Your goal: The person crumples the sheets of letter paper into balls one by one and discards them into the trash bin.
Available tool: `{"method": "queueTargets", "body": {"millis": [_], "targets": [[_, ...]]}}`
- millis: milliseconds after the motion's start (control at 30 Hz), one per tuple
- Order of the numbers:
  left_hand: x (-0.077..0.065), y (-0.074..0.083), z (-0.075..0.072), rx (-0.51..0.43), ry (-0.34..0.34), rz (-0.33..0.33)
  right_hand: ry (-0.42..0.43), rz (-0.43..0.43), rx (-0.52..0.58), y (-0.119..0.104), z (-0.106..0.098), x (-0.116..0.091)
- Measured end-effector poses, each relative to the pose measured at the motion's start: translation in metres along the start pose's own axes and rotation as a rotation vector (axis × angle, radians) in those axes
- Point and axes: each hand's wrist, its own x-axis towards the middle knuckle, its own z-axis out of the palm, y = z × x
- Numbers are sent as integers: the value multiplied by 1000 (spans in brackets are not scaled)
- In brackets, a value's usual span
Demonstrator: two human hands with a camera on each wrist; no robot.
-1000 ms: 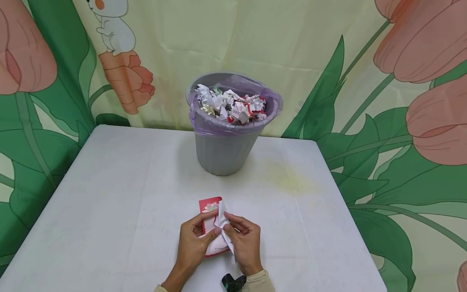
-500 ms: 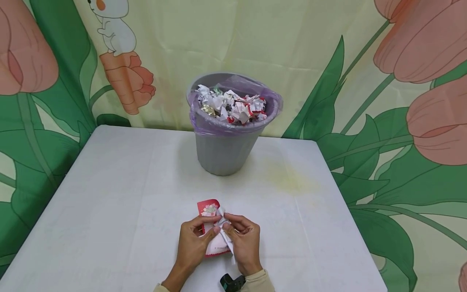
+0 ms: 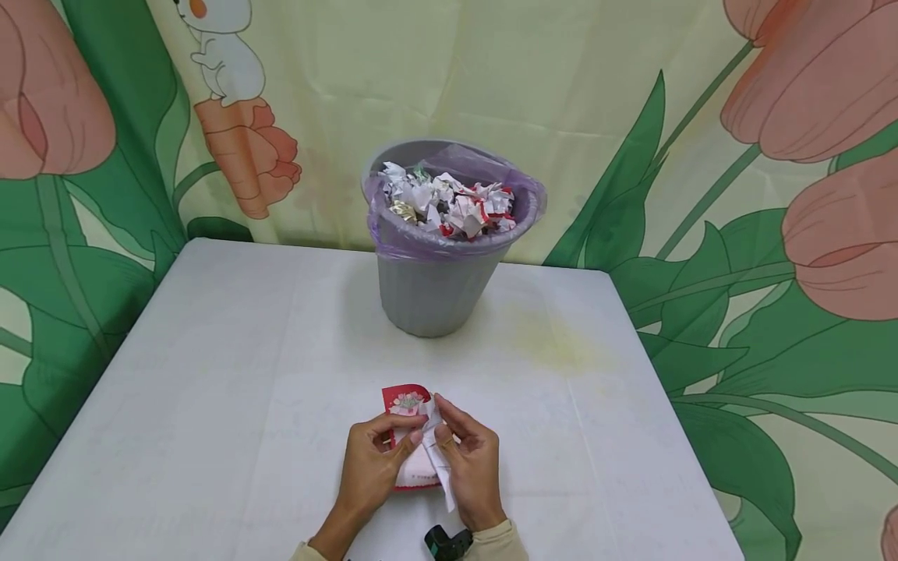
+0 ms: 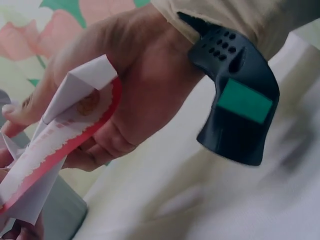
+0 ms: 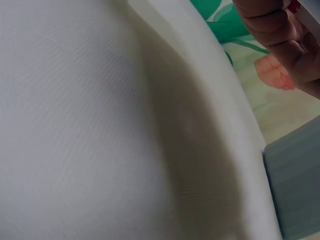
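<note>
In the head view, both hands work on a red-and-white printed paper (image 3: 414,471) with a flower picture at its top, low over the table. My left hand (image 3: 372,460) pinches it between thumb and forefinger. Opposite it, my right hand (image 3: 475,463) pinches the folded white edge, its index finger extended up along it. The left wrist view looks across at the right hand (image 4: 145,75) and the paper (image 4: 75,125), which shows a scalloped red border and a white underside. Curled fingers of the left hand (image 5: 280,35) appear in the right wrist view's upper corner.
A grey bin (image 3: 428,296) with a purple liner (image 3: 449,243) stands behind the hands, heaped with crumpled paper scraps (image 3: 449,202). A white cloth covers the table (image 3: 210,374). A black wrist camera (image 3: 449,541) sits at the right cuff. A tulip-print curtain (image 3: 596,117) hangs behind.
The white fold has been turned down and to the right, exposing more of the paper's face. The right index finger has slid up and straightened, while the left hand barely moves.
</note>
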Motion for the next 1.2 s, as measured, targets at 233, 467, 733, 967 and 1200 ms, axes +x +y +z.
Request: {"method": "queueTargets", "body": {"millis": [233, 467, 733, 967, 1200], "targets": [[-1, 1, 2, -3, -9, -7, 24, -4, -17, -2, 2, 1], [-3, 0, 3, -47, 2, 75, 93, 12, -22, -2, 5, 4], [-6, 0, 4, -53, 14, 98, 142, 9, -16, 0, 7, 5], [-4, -1, 6, -46, 39, 86, 165, 25, -39, 0, 5, 7], [-6, 0, 9, -8, 70, 134, 200, 86, -14, 2, 5, 9]]}}
